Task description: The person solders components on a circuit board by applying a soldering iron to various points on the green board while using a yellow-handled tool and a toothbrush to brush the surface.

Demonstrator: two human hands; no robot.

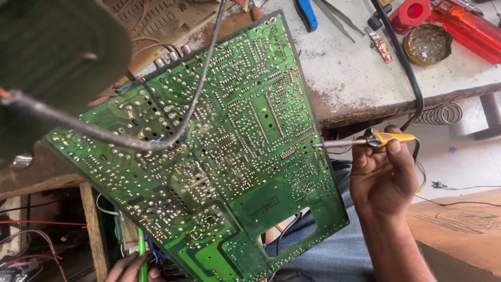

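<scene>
**Board propped solder side up, iron tip at its right edge**

The circuit board leans tilted between the worktop and the person's lap, its solder side facing the camera, so the joints are in plain sight and within reach of the iron. It is a large green panel, glossy with lacquer, dense with dull silver solder dots and thin pale tracks, and has a rectangular cut-out near its lower right corner.

The right hand holds a soldering iron by its yellow handle, fingers closed around it, thumb on top. The iron lies nearly level, its slim grey metal tip just at the board's right edge, which lets the tip come in sideways at the joints. Its black cord runs up over the worktop.

The left hand shows only in part at the bottom, at the board's lower edge, beside a thin green rod; the fingers look curled around the rod, though I cannot tell for sure. A grey cable sags across the board's face, blurred at the left where it nears the camera.

The worktop is pale, chipped and rust-stained. On it lie a round tin of dark, crusty paste, a red-orange clear plastic handle, a blue-handled tool and metal tweezers. A coiled wire spring hangs off the edge.
</scene>
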